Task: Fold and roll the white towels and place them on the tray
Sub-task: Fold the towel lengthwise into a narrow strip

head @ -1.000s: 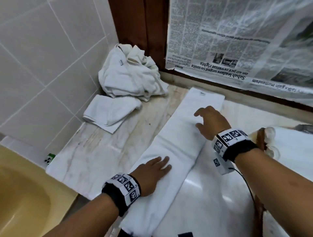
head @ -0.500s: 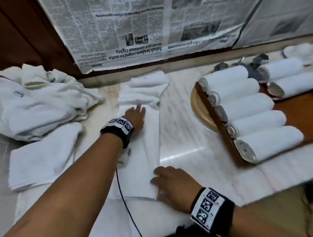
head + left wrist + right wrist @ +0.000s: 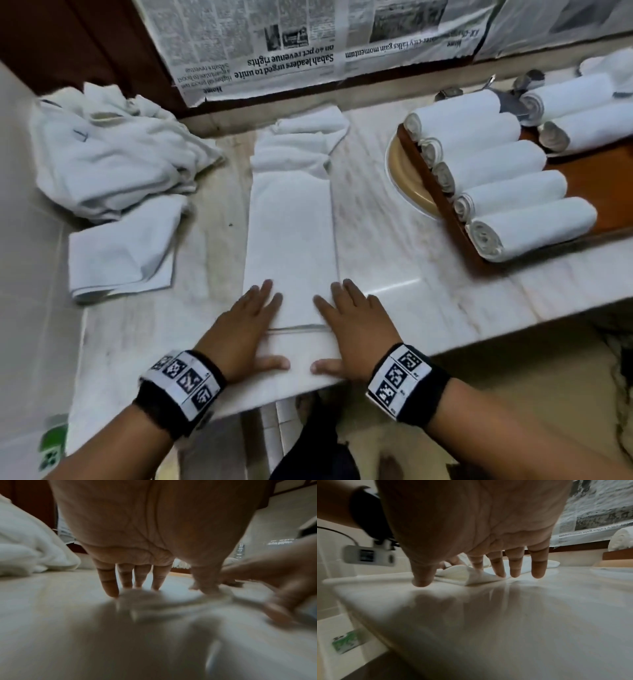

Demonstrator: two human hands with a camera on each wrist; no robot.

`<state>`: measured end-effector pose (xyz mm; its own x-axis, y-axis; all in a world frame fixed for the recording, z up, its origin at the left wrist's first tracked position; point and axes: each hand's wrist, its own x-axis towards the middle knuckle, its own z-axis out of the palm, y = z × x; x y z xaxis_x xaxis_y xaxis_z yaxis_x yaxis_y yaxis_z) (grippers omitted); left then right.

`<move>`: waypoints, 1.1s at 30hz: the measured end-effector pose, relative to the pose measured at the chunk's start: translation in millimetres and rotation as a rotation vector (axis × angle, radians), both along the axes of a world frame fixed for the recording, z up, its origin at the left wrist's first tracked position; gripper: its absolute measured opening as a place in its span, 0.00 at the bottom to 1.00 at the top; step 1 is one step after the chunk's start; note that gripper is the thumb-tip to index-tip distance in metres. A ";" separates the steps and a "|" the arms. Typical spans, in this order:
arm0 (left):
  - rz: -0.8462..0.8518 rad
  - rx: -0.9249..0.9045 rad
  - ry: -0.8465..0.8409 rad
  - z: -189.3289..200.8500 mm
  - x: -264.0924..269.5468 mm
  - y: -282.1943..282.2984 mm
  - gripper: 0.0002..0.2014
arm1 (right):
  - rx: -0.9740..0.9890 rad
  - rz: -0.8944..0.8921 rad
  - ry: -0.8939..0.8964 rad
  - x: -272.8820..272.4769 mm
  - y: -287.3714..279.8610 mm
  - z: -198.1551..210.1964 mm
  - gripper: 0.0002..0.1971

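A long folded white towel strip [image 3: 291, 222] lies lengthwise on the marble counter [image 3: 394, 260], and its far end is bunched up. My left hand [image 3: 253, 318] and right hand [image 3: 349, 322] rest flat on the strip's near end, left and right of its middle. Their fingers are straight on top of the cloth and the thumbs lie at the near edge. In the left wrist view my fingers [image 3: 109, 582] touch the towel [image 3: 154, 601]. In the right wrist view my fingertips [image 3: 537, 566] press beside the towel's edge [image 3: 462, 576]. Several rolled towels [image 3: 507, 192] lie on the brown wooden tray [image 3: 589, 178] at the right.
A crumpled pile of white towels [image 3: 102, 150] sits at the back left, with a folded one [image 3: 120, 253] in front of it. A beige dish [image 3: 400, 168] lies under the tray's corner. Newspaper [image 3: 308, 34] covers the back wall. The counter's front edge runs just below my wrists.
My left hand has pulled back from the towel's middle to its near end. My right hand has shifted onto the near right corner. The head view has swung to centre the strip.
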<state>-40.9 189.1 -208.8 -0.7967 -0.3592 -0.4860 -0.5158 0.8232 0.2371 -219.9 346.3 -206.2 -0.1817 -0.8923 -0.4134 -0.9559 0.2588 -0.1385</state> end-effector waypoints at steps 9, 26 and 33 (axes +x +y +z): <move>0.041 -0.271 0.292 -10.1 35.0 119.0 0.20 | -0.214 0.288 0.212 19.1 80.1 2.0 0.14; 0.725 0.383 0.991 88.5 2.6 201.6 0.18 | -0.565 -0.401 -0.808 -41.3 169.4 86.1 0.22; 0.584 0.325 0.812 74.3 -26.1 154.9 0.15 | -0.337 -0.483 -0.889 -69.5 138.0 84.0 0.14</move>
<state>-67.0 344.0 -134.5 -0.6716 -0.7405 -0.0248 -0.3989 0.3332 0.8543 -289.3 484.3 -122.2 -0.3019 -0.8992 -0.3167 -0.2828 0.4017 -0.8710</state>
